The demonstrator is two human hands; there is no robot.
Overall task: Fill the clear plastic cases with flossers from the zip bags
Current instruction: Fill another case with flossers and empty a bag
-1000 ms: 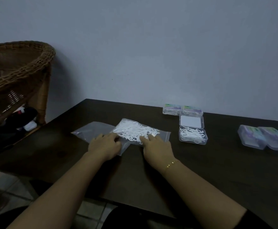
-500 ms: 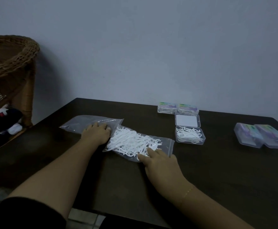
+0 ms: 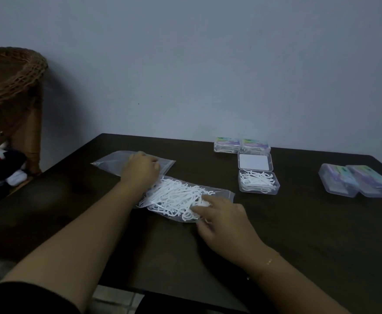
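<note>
While the open case [image 3: 258, 182] stands half filled on the tabletop [image 3: 298, 234], the full bag [image 3: 181, 199] lies left of it. The bag's near end is touched by the right hand [image 3: 224, 215], fingers loosely curled; the empty bag [image 3: 113, 163], farther left, is pressed by the left hand [image 3: 141, 169]. Flossers [image 3: 174, 197] must next be taken out, probably after the zip is opened.

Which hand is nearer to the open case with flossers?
Right. The right hand rests on the full zip bag beside the open case; the left hand is farther, on the empty bag.
</note>
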